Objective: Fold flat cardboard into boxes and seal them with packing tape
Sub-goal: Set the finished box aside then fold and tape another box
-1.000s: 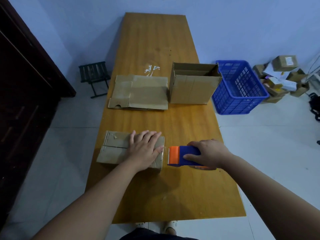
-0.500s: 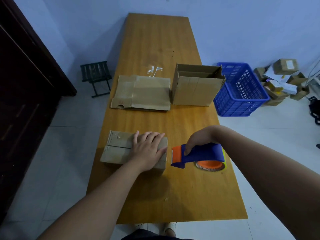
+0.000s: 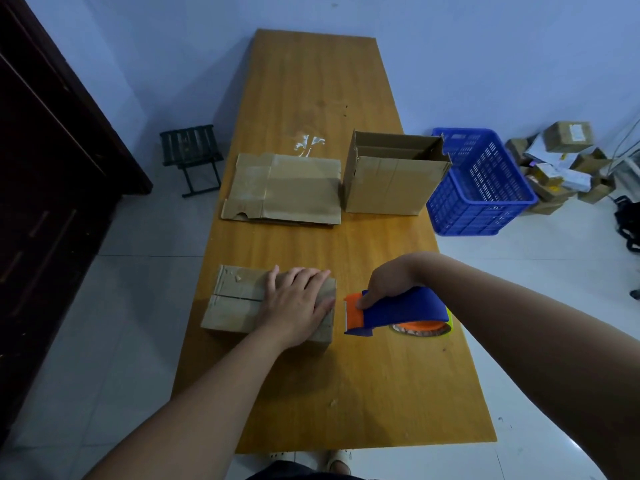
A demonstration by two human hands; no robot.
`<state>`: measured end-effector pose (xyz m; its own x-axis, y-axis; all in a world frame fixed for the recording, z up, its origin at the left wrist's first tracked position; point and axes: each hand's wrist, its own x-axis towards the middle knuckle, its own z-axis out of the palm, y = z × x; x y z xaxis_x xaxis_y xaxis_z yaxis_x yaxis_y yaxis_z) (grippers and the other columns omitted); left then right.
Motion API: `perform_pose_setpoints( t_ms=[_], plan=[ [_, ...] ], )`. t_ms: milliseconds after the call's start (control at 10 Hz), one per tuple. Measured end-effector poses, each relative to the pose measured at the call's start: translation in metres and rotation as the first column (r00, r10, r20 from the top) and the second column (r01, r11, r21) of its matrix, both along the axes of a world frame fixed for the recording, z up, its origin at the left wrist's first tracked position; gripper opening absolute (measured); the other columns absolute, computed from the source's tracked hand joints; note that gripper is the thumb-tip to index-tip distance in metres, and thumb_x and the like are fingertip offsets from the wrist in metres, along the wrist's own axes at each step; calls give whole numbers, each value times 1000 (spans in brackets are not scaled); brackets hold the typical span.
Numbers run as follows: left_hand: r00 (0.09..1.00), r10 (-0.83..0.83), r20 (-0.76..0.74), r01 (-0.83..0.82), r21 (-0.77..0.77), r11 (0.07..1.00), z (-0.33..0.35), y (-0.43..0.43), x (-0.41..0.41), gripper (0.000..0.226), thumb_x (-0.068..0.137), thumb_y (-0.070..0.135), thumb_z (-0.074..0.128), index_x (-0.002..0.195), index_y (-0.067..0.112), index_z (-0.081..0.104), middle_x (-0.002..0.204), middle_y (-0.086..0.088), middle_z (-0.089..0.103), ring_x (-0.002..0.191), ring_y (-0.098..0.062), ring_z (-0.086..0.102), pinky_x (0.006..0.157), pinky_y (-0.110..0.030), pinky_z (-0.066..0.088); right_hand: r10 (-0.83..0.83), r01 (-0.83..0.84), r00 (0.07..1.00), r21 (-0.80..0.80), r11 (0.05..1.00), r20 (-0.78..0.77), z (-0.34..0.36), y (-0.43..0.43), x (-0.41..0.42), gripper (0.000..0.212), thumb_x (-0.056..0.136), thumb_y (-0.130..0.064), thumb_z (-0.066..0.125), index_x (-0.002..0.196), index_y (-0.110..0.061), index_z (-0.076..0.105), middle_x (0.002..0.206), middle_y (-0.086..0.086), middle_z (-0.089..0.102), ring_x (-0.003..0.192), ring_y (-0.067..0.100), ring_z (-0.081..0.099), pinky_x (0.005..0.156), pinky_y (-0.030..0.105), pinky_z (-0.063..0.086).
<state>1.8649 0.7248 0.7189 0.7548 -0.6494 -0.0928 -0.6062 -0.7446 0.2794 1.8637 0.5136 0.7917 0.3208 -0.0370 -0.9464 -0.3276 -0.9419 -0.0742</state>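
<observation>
The small folded box [image 3: 235, 303] at the table's [image 3: 322, 81] near left lies with its flap seam running left to right under the flat-pressed left hand [image 3: 294, 303], while the right hand [image 3: 388, 282] grips the tape dispenser [image 3: 401, 308] just right of it, orange nose pointing along that seam.

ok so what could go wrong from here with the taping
1. The left hand lies flat over the right end of the small box, just where the orange cutter end of the tape dispenser in the right hand points. The fingertips could get nicked or taped over.
2. The seam between the flaps shows a dark gap, so tape laid now may seal them apart or crooked.
</observation>
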Motion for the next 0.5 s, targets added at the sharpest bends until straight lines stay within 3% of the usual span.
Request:
perform_pose_setpoints(
  t_ms=[200, 300, 500],
  plan=[
    [1000, 2, 16, -2, 8, 1000, -2, 1, -1, 61, 92, 65, 12, 145, 36, 23, 145, 12, 34, 137, -12, 23, 114, -49, -3, -7, 9, 999, -26, 1000, 54, -14, 7, -8, 48, 79, -70, 55, 93, -24, 53, 97, 4, 65, 91, 22, 63, 75, 32, 50],
    [1000, 11, 6, -11, 17, 1000, 1, -1, -1, 57, 94, 62, 19, 145, 36, 21, 147, 12, 32, 138, -12, 21, 114, -49, -3, 28, -25, 996, -27, 999, 85, -11, 3, -12, 66, 70, -83, 52, 92, -22, 56, 92, 3, 66, 86, 20, 63, 67, 30, 47],
    [1000, 5, -6, -5, 8, 1000, 3, -1, -1, 56, 95, 61, 21, 145, 36, 22, 148, 12, 31, 139, -12, 20, 115, -49, -4, -16, 17, 997, -24, 1000, 73, -11, -2, -17, 65, 69, -78, 60, 102, -21, 57, 100, 3, 66, 90, 21, 63, 69, 32, 48]
  ],
)
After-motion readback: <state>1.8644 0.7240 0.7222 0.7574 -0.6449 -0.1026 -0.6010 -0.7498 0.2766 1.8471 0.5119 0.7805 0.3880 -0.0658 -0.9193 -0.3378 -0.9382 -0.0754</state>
